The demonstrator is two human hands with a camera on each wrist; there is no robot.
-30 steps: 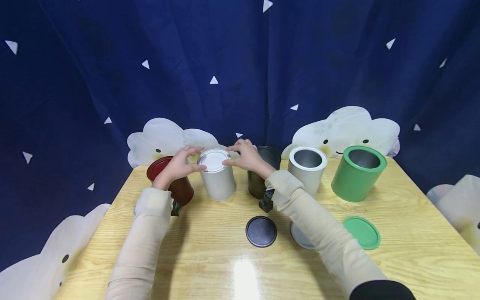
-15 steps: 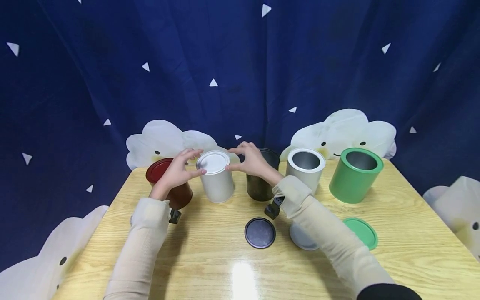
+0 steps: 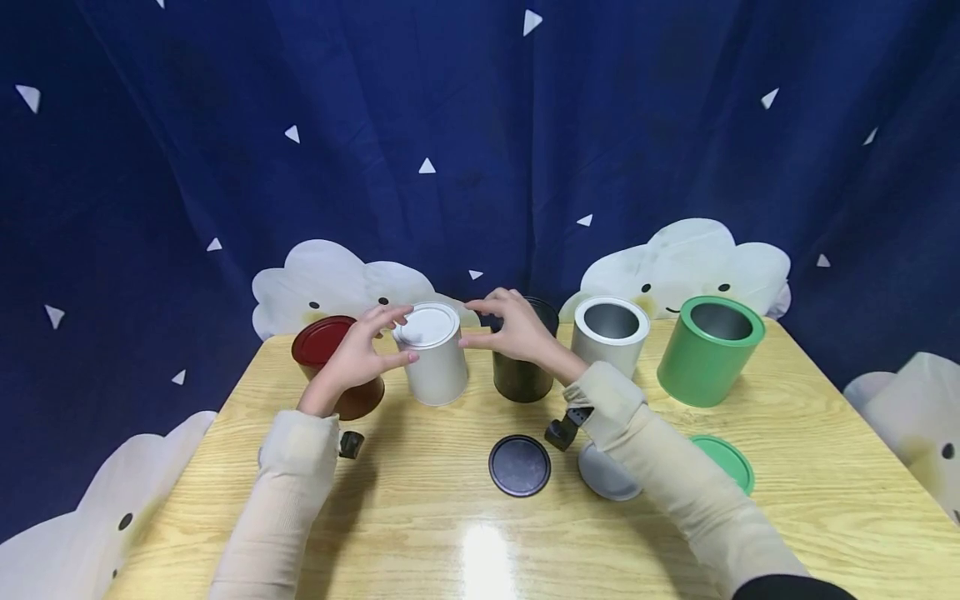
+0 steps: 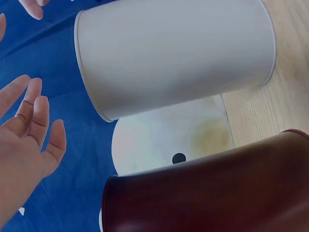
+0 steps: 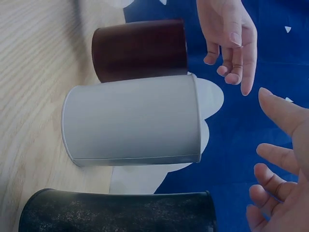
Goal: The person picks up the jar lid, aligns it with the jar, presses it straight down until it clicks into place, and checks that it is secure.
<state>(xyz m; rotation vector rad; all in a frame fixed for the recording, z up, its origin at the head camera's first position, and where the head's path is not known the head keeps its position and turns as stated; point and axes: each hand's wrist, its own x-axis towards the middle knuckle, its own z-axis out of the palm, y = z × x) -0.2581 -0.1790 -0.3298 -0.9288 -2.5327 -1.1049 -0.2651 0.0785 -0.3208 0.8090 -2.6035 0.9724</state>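
Observation:
A white can with a white lid on its top stands upright between my two hands. My left hand hovers by the can's left rim, over the dark red can. My right hand is off its right rim, in front of the black can. Both hands have thumb and fingers spread, holding nothing. In the right wrist view, gaps show between the white can and the fingers of both hands. The left wrist view also shows my left hand apart from the can.
To the right stand an uncovered white can and an uncovered green can. A black lid, a grey lid and a green lid lie nearer on the wooden table. A blue curtain hangs behind.
Both hands have drawn away from the white can's lid, the right hand shifting farther right. The lid stays on the can. The head view has tilted slightly.

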